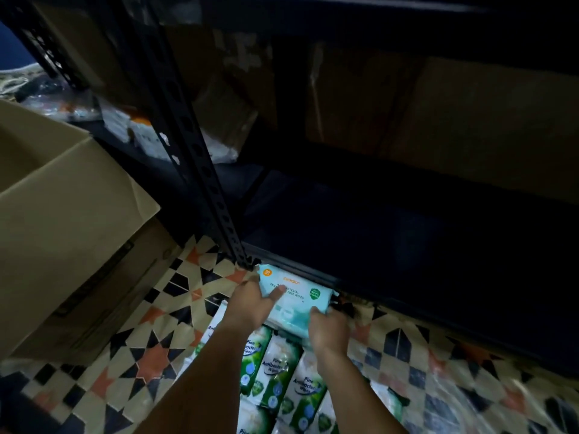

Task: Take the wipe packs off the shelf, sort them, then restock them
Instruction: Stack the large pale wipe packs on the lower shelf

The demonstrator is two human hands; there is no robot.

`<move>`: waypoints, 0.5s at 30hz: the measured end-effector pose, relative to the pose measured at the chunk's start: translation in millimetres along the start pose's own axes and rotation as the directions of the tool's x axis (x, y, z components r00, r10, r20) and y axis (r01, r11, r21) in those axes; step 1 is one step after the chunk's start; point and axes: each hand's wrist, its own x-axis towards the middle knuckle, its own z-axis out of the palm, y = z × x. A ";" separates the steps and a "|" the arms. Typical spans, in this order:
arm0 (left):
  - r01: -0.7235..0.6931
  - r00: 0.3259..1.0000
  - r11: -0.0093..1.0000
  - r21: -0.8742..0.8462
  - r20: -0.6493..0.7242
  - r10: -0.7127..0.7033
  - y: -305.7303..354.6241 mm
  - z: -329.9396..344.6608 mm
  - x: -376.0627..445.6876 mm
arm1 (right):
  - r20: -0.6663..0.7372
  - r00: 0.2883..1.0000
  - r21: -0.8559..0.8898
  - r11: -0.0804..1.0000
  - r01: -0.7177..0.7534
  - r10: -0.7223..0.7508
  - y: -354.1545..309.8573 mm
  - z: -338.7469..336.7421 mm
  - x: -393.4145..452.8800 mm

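Observation:
A light blue antibacterial wipe pack [297, 292] lies flat just in front of the dark bottom shelf [391, 233]. My left hand [250, 303] grips its left end, thumb across the top. My right hand [329, 332] holds its near right corner. The pack seems to sit on top of more light blue packs, though my hands hide them. Several green and white pine wipe packs [282, 371] lie in a row on the patterned floor under my forearms.
A black slotted shelf post [200, 170] stands at the left of the bottom shelf. A large open cardboard box [72, 233] sits on the floor at left. Brown boxes [438, 111] fill the shelf above. White packages [147, 133] lie behind the post.

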 end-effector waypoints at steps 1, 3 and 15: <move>-0.002 1.000 1.000 -0.005 -0.001 0.002 2.4 -2.2 -1.3 | 0.003 1.000 0.021 1.000 0.005 -0.005 -3.8 -4.2 -1.1; -0.020 1.000 1.000 -0.008 -0.012 0.020 8.2 -9.4 -4.4 | 0.009 1.000 0.051 0.999 0.009 -0.010 -12.3 -13.7 -6.2; -0.211 0.945 0.971 -0.110 -0.277 0.174 72.4 -84.1 -103.6 | -0.004 0.951 -0.009 0.951 0.309 -0.309 -77.5 -96.7 -128.2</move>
